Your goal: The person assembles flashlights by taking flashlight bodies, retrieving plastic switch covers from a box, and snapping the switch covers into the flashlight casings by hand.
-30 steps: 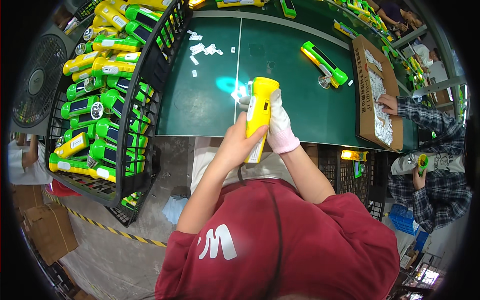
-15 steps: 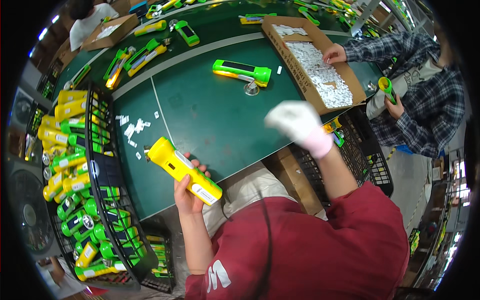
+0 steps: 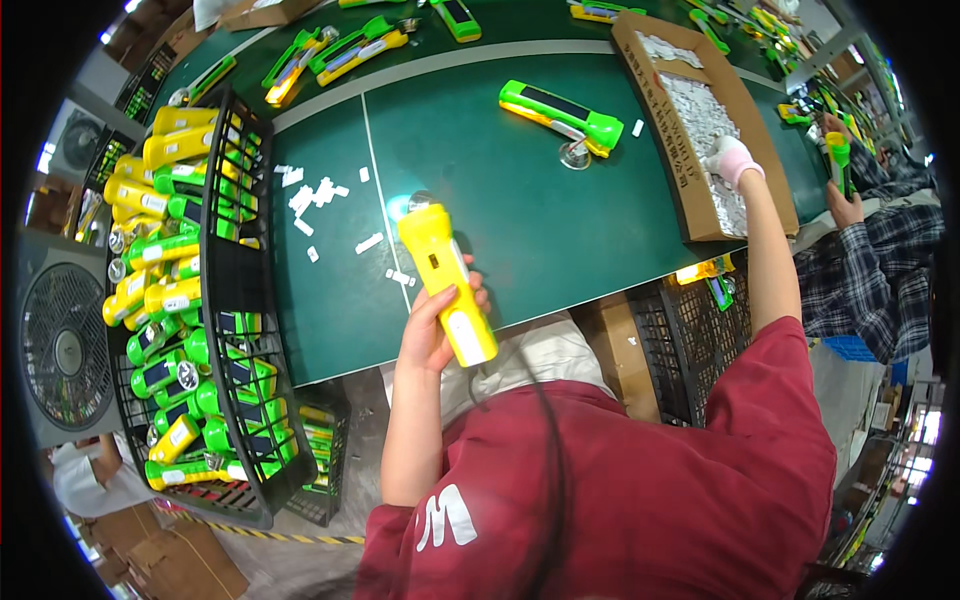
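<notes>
While the left hand holds the yellow flashlight a little left of the middle of the frame, the right hand, in a white glove with pink cuff, is inside the box at the upper right. The left grip is a firm one: the thumb lies across the body of the flashlight and the other fingers come round from its right side. For the right hand I cannot tell if its fingertips are pressed on one of the white pieces, because the glove covers this place.

I would judge the flashlight to be quite light, with a stiff plastic shell which does not give under the fingers. Its surface looks smooth, so it could slip a little in a bare palm. The narrower body seems the best place to take hold, as the left hand does. The more delicate part is probably the silver cup at the head end, and one should not press on it; whether it is fixed, I cannot tell.

In its look, the flashlight is bright yellow, with a wide round head toward the top of the frame and its tail tilted toward the lower right. It has a small dark opening below the head and a whitish label near the tail. Beside the cup, a pale bluish glow falls on the green table.
</notes>
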Tool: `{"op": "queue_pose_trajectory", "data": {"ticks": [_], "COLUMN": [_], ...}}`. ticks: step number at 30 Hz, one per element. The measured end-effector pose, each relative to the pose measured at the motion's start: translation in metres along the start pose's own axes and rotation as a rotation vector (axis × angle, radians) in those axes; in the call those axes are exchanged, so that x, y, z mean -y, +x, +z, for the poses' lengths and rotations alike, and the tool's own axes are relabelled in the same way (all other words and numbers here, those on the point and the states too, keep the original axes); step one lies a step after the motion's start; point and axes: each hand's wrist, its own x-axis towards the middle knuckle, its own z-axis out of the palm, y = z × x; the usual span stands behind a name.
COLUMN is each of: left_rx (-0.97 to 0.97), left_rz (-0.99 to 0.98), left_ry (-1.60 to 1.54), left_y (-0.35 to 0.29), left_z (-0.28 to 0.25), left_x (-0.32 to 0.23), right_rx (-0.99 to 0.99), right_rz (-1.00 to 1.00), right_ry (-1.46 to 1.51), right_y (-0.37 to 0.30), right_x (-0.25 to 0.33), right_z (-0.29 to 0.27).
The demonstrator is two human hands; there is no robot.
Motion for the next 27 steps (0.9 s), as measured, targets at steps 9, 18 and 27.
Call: {"op": "queue_pose_trajectory", "data": {"ticks": [9, 18, 27], "left_rx": [0.036, 0.0, -0.139], "left_rz": [-0.049, -0.032, -0.034], "left_ry": [0.01, 0.065, 0.131], "left_y": [0.001, -0.001, 0.003], "left_z": [-0.004, -0.005, 0.0], "left_x": [0.0, 0.0, 0.008], "right_rx": [-0.349, 0.134, 0.627], "right_rz": [0.116, -0.436, -0.552], "right_ry": [0.305, 1.083, 1.187], "right_y": [-0.024, -0.183, -0.188], "right_x": [-0.014, 0.21, 0.281], "right_z": [-0.008, -0.055, 0.008]}}
